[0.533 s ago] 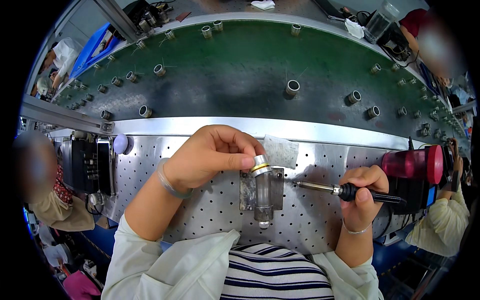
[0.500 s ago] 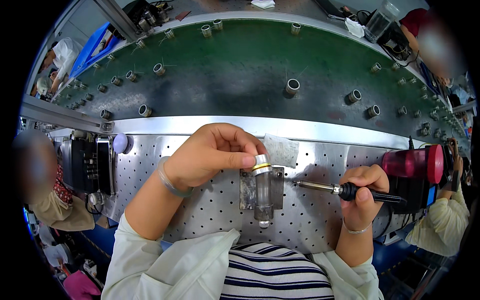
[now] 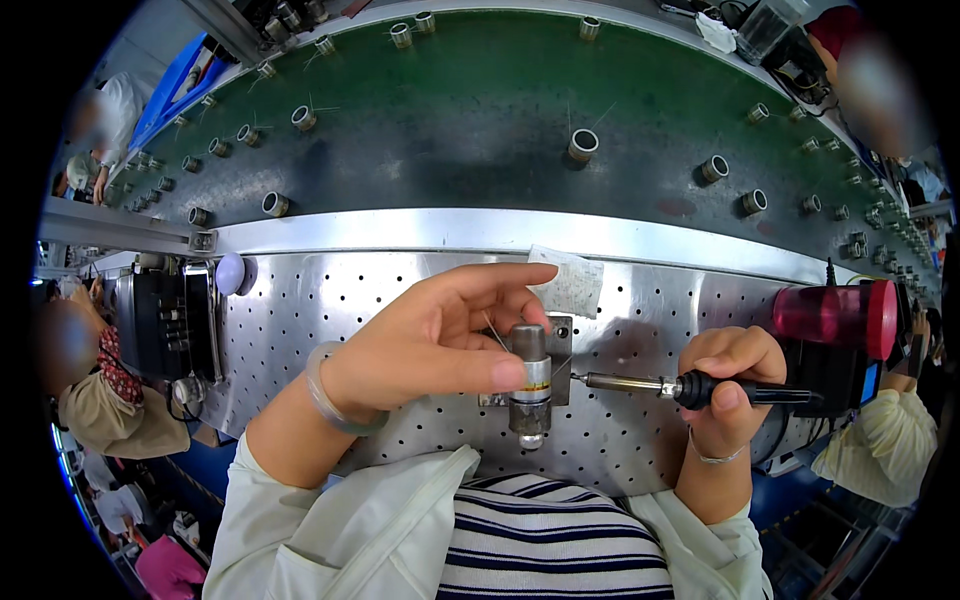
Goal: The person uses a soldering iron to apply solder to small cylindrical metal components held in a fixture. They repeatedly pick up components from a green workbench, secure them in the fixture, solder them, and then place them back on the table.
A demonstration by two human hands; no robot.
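Observation:
My left hand is closed around an upright grey metal post, its thumb against a silver ring with a yellow band low on the post. The other fingers curl behind, partly hidden. Thin wires stick out on both sides of it. Under the ring, the post's dark base ends in a rounded silver tip. A soldering iron with a black handle is gripped in my right hand, its tip pointing left, close beside the ring. A dark metal plate lies behind the post.
A perforated metal worktop carries a white paper piece, a red transparent container and a lilac ball-like knob. Beyond a metal rail, a green belt holds several small metal cylinders. Other people sit at both sides.
The yellow-banded ring has gone from the post's top down to near its base, with my left hand now around it. The soldering iron tip has moved slightly left.

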